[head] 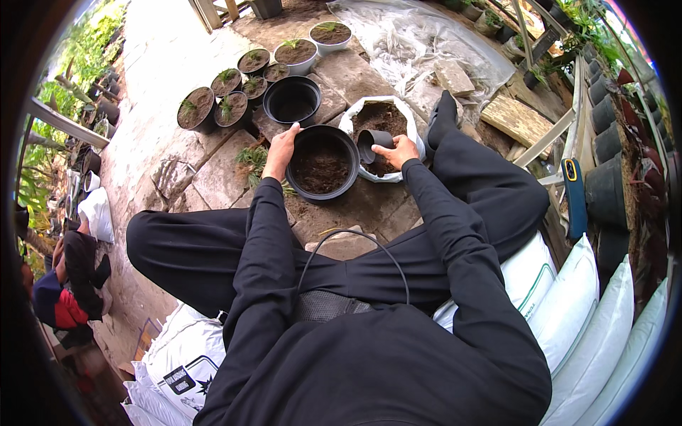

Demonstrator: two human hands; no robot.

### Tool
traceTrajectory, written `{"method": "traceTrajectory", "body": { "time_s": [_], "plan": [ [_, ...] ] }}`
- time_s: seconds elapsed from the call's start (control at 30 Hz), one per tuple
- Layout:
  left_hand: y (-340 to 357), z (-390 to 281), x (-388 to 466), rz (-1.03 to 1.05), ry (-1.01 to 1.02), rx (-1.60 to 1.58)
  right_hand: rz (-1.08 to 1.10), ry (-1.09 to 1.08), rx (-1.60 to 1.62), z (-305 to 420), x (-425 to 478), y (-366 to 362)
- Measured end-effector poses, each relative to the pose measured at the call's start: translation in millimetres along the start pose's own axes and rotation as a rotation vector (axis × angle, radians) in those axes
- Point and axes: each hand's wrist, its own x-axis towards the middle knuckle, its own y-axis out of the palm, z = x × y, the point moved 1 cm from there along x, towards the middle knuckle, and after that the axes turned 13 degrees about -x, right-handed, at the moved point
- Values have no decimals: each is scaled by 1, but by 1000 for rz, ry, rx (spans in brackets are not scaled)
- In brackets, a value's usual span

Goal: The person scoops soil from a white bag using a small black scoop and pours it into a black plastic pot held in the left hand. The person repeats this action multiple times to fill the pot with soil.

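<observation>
My left hand (281, 152) grips the rim of a large black plastic plant pot (323, 162), which has dark soil in its bottom. In my right hand (398, 153) is a small black plastic pot (373, 144), tipped on its side over an opened white sack (349, 118). Brown potting soil (381, 118) fills much of that sack. Just beyond the large pot stands another black pot (292, 100) with no plant showing in it. A small uprooted tuft of green plants (254, 162) lies on the paving left of my left hand.
Several potted seedlings (226, 82) stand at the far left, with two white pots (330, 36) behind. Clear plastic sheeting (410, 40) covers ground at the far right. Filled white sacks (565, 298) flank me. A phone (574, 197) is propped at right. Another person (69, 287) sits at far left.
</observation>
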Motion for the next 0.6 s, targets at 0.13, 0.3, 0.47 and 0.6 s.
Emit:
{"method": "traceTrajectory", "body": {
  "time_s": [0.13, 0.3, 0.47, 0.6],
  "plan": [
    [-1, 0, 0, 12, 5, -1, -209, 26, -113, -7, -7, -12],
    [-1, -1, -2, 11, 6, -1, -65, 59, -203, -11, -6, -11],
    [-1, 1, 4, 16, 4, -7, 184, 124, 247, -26, 11, 6],
    [-4, 3, 3, 18, 6, -12, -6, 174, 397, -24, 11, -5]
  ]
}}
